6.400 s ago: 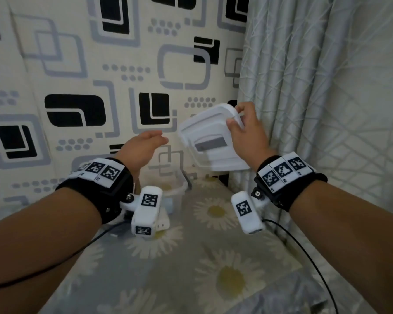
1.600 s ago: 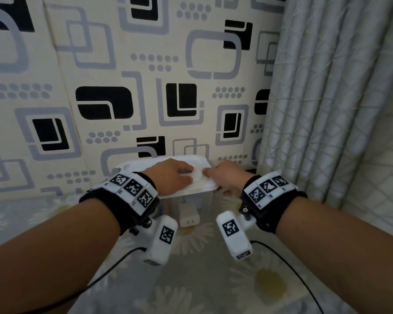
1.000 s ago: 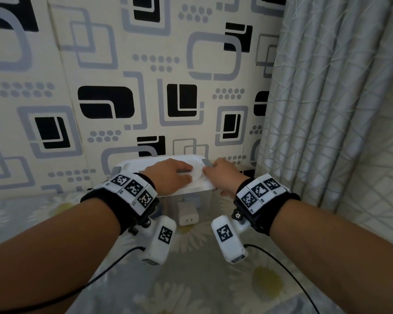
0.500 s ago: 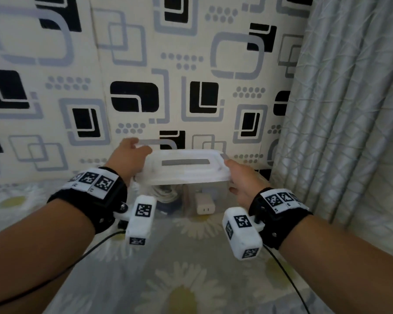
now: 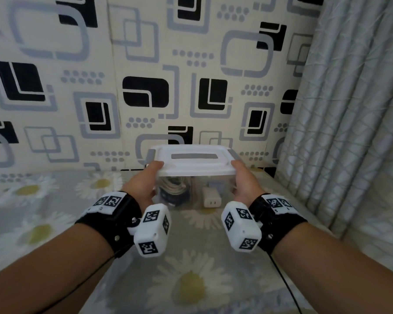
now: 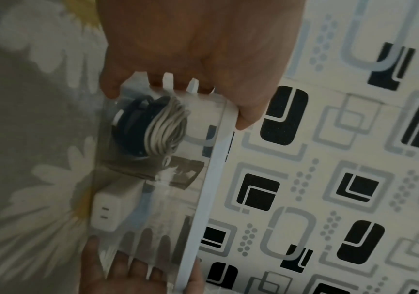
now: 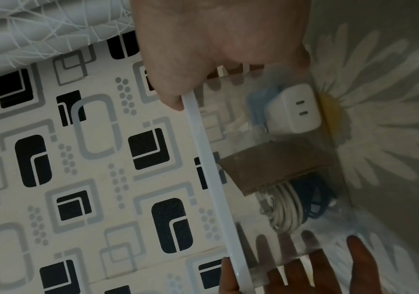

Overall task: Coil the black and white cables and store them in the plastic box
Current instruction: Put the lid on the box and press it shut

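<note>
1. Here our left hand (image 5: 143,184) and right hand (image 5: 244,185) clasp the plastic box (image 5: 192,191) by its ends, thumbs on the lid (image 5: 194,160), fingers curled around the walls.
2. We judge it best to keep the box level and squeeze evenly.
3. The wrist views alone show clearly the coiled white cable (image 6: 166,127) beside the black cable (image 6: 130,123), with a charger (image 7: 292,108), above the daisy-print cloth (image 5: 191,279).
</note>
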Tool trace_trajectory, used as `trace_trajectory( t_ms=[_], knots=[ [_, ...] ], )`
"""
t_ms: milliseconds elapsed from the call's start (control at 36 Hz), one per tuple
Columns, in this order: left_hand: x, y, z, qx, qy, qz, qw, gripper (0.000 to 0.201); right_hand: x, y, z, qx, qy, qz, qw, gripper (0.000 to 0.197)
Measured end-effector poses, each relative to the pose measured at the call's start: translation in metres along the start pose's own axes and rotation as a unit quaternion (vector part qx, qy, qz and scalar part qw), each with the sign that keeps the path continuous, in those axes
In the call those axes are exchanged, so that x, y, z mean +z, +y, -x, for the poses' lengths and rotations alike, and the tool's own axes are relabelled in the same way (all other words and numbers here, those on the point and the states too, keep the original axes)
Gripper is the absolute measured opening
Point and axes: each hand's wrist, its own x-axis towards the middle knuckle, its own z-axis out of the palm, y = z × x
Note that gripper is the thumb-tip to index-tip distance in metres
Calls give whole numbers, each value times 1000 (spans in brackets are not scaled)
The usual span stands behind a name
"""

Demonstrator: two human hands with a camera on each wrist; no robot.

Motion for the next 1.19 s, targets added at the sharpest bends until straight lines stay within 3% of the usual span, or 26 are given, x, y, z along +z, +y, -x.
trace_trajectory(
  t_ms=[167, 333, 500, 778, 1000, 1111, 1194],
  knots=[
    [-2, -2, -1, 10, 2, 34, 999, 50, 5, 0, 3, 9, 10, -6, 1000, 17],
    [-13, -1, -2, 13, 9, 58, 998, 48, 15, -1, 8, 4, 7, 15, 1000, 18],
    [-39, 8, -2, 19, 31, 58, 998, 68, 35, 2, 15, 21, -21, 30, 999, 20],
    [-98, 36, 2, 57, 89, 60, 993, 26, 101, 26, 16, 44, -71, 25, 996, 17],
    [-159, 52, -15, 64, 125, 57, 989, 30, 154, 54, -2, 40, -112, 41, 992, 22],
    [-188, 61, -24, 57, 126, 50, 989, 42, 181, 71, -13, 31, -116, 70, 990, 40],
    [-207, 68, -31, 59, 142, 41, 987, 39, 200, 84, -23, 5, -119, 124, 985, 62]
  ],
)
